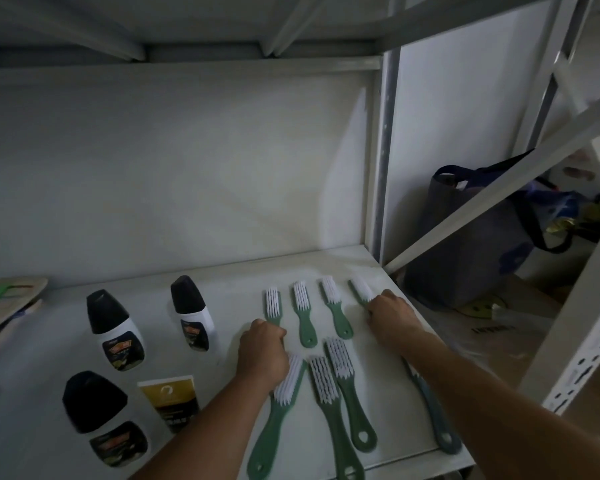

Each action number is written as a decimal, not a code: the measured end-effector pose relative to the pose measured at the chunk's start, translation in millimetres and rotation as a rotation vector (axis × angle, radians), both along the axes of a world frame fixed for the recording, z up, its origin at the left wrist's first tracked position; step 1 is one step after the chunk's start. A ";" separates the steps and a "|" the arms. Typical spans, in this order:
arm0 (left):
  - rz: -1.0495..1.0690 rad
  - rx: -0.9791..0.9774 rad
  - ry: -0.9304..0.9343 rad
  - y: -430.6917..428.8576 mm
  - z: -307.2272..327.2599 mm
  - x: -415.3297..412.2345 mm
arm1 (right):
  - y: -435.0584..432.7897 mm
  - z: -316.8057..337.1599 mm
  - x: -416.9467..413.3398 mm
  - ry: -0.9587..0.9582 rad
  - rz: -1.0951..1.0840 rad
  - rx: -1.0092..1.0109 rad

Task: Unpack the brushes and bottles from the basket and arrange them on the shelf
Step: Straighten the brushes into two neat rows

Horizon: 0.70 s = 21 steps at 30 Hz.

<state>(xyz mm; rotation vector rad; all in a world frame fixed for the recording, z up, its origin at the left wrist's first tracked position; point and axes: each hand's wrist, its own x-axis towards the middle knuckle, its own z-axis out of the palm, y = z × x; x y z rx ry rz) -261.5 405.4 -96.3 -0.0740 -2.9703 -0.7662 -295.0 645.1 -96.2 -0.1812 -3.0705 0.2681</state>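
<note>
Brushes (pixel 305 315) lined up on shelf (pixel 222 278); both grips closed on end-brush handles, left hand (pixel 262 351), right hand (pixel 390 317). Risk: right one slides off edge.

— What's on the white metal shelf (pixel 222 271)?
— Left side: three black-capped bottles (pixel 115 330), lying flat, and a gold-and-black tube (pixel 172 401).
— And right?
— Green-handled brushes with white bristles: a back row of four (pixel 305 315), a front row of three (pixel 349 393), plus a darker blue-grey brush (pixel 433 414) at the edge.
</note>
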 end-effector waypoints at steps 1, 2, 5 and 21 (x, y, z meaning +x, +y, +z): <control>0.001 0.007 -0.009 0.4 1.4 0.7 | -0.3 1.3 0.6 0.001 0.003 0.002; 0.004 0.021 -0.014 0.4 3.4 2.6 | -0.7 3.4 3.1 0.008 0.004 0.000; 0.037 0.120 0.003 -1.0 11.0 18.2 | -8.4 13.7 31.8 0.161 -0.018 -0.074; 0.058 -0.073 0.064 2.6 5.2 153.8 | -110.8 10.9 184.9 0.067 0.159 -0.083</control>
